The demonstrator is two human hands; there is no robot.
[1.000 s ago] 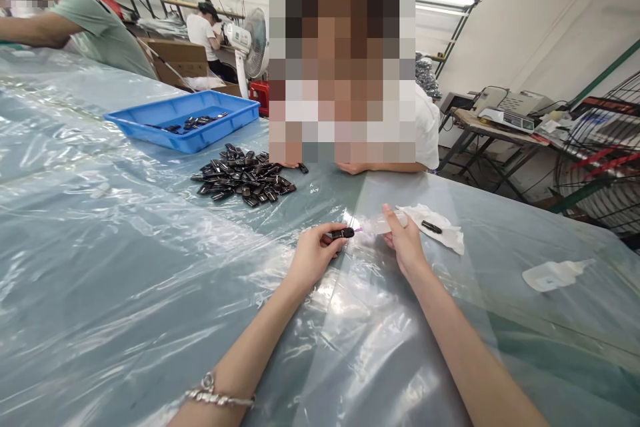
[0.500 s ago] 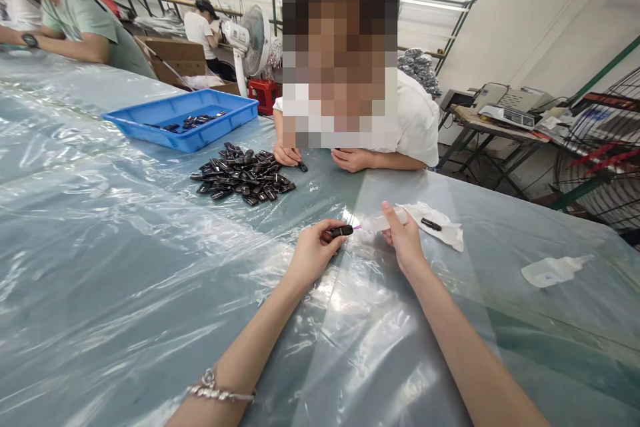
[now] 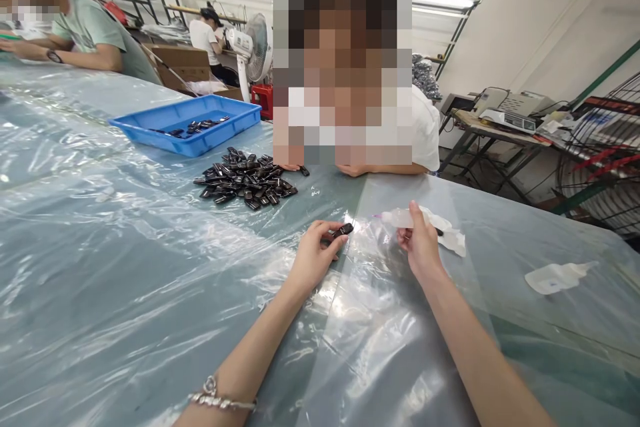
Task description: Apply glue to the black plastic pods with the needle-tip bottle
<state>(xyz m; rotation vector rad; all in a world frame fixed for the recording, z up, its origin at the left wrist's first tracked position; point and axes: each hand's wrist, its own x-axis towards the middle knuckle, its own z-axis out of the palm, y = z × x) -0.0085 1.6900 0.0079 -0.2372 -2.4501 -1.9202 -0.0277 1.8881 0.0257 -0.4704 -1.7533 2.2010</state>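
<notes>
Between the thumb and fingers of my left hand (image 3: 316,250) is a small glossy black plastic piece (image 3: 344,230), held just above the table. My right hand (image 3: 421,243) is closed around a translucent squeeze bottle (image 3: 400,217) with a thin purple needle tip pointing left. A gap separates the needle tip from the black piece. Just behind my right hand lies a crumpled white tissue (image 3: 453,240), with a dark piece on it mostly hidden by the hand. Many similar black pieces form a pile (image 3: 245,179) farther off to the left.
A blue tray (image 3: 200,137) with more black pieces stands beyond the pile. A second white squeeze bottle (image 3: 557,278) lies at right. Across the plastic-covered table (image 3: 150,293) a person in white (image 3: 425,127) leans on it, hands at its edge. Another person (image 3: 95,40) sits far left.
My right hand has drawn the bottle to the right, so its needle has come away from the black piece. The left hand keeps hold of the piece, now tilted slightly more.
</notes>
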